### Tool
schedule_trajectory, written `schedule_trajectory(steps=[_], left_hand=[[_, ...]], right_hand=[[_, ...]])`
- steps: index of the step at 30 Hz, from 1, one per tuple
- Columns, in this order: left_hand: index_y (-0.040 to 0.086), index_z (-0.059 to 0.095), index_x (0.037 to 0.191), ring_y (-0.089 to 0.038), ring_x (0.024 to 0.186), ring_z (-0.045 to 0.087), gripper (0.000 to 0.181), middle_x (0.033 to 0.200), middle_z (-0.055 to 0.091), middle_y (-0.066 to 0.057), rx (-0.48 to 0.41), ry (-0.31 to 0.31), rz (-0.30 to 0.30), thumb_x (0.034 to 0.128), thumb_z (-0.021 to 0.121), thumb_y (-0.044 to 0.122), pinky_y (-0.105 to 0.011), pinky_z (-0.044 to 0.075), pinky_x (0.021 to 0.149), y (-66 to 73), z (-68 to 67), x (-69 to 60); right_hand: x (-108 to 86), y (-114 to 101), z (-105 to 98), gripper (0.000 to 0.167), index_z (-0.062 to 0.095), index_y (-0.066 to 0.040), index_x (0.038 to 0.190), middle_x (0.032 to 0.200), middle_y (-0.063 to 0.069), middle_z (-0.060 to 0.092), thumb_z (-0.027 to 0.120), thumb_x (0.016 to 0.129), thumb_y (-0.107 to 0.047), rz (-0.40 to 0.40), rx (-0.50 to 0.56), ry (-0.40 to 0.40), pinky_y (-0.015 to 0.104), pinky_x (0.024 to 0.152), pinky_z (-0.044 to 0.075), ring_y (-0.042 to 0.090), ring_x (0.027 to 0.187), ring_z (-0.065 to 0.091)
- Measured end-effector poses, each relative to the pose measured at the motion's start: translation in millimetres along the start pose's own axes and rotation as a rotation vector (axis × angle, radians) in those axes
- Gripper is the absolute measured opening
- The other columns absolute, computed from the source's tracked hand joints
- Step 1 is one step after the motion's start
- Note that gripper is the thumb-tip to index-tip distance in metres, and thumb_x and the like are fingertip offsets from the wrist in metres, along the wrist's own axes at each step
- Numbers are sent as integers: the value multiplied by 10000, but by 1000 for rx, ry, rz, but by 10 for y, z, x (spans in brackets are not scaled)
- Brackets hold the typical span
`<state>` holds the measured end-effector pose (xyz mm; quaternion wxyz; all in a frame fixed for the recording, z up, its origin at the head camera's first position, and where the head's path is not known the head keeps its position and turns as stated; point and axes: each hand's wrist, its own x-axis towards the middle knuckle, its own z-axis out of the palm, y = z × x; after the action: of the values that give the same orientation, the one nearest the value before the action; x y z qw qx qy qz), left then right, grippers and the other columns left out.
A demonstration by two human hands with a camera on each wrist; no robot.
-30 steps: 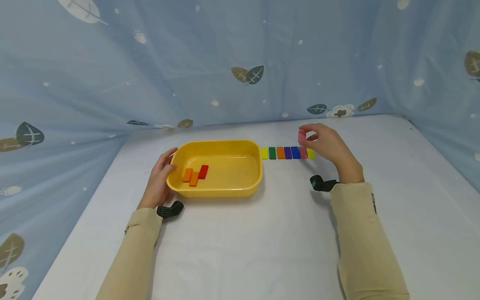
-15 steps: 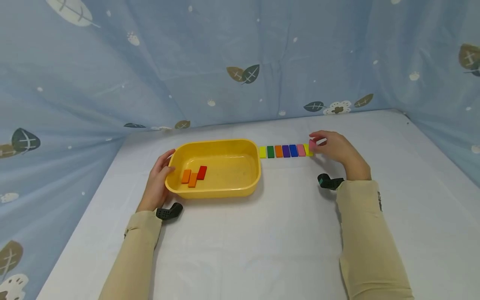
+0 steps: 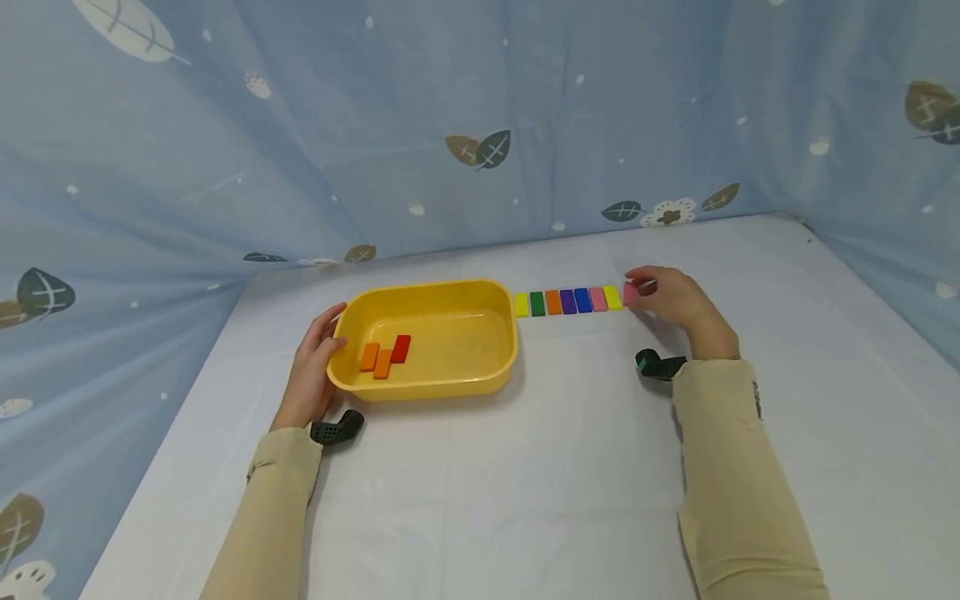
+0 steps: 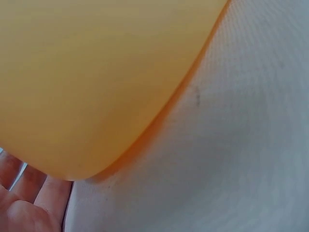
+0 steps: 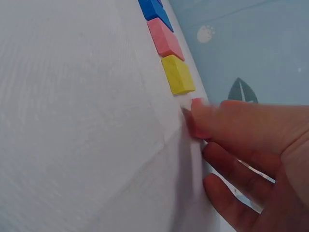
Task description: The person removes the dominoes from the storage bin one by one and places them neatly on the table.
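1. Yellow rounded plastic tray [image 3: 450,342]: I see two orange rectangular blocks [image 3: 369,357], one red rectangular block [image 3: 401,348], toward left end.
2. Left hand [image 3: 309,375] grips tray's left rim.
3. Right hand [image 3: 673,302] pinches pink rectangular block [image 3: 631,293], just off right end of seven-block multicoloured row [image 3: 567,301].
4. White cloth-covered table [image 3: 487,500] stretches wide in front; back edge meets blue leaf-print curtain [image 3: 360,125].

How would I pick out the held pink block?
From the yellow tray, follow the row of blocks rightward to its last yellow block. Just beyond, the right hand holds the pink block; the other pink block lies unheld.
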<state>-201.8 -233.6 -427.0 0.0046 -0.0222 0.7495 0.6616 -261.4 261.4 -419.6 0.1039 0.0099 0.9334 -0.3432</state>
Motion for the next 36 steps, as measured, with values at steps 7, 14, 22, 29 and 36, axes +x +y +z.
schedule_trajectory(steps=[7, 14, 22, 29, 36], left_hand=[[300, 313, 1369, -219, 1238, 326, 490, 1407, 285, 8, -2, -4, -6, 911, 375, 136, -210, 401, 890, -1, -8, 9], [303, 304, 1372, -223, 1239, 327, 495, 1410, 284, 9, 21, 0, 0, 908, 377, 143, -227, 396, 900, 4, 4, 0], [304, 315, 1365, -211, 1238, 329, 493, 1406, 288, 19, 3, 0, -4, 906, 380, 133, -281, 370, 943, 7, 15, 2], [297, 310, 1368, -207, 1240, 328, 495, 1409, 284, 18, -5, -6, -2, 907, 382, 130, -279, 372, 941, -2, 19, -5], [270, 301, 1379, -224, 1237, 330, 499, 1406, 291, 7, -5, -7, 10, 906, 383, 135, -266, 386, 924, -8, 5, 0]], right_hand=[[-3, 40, -15, 573, 341, -67, 1354, 1257, 222, 375, 530, 813, -80, 19, -14, 3, 569, 936, 312, 380, 1106, 351], [13, 43, 25, 553, 358, -31, 1331, 1260, 237, 328, 537, 815, -124, 65, -12, 3, 572, 947, 297, 395, 1115, 299], [-6, 10, 30, 502, 378, -59, 1316, 1263, 239, 318, 509, 838, -142, 60, -14, -16, 586, 931, 304, 404, 1110, 292], [10, 26, 53, 507, 377, -78, 1315, 1257, 245, 311, 511, 832, -151, 61, -29, -34, 583, 910, 328, 408, 1097, 293], [24, 30, 52, 512, 375, -92, 1317, 1262, 237, 310, 530, 833, -161, 51, -37, -36, 569, 893, 356, 404, 1094, 302]])
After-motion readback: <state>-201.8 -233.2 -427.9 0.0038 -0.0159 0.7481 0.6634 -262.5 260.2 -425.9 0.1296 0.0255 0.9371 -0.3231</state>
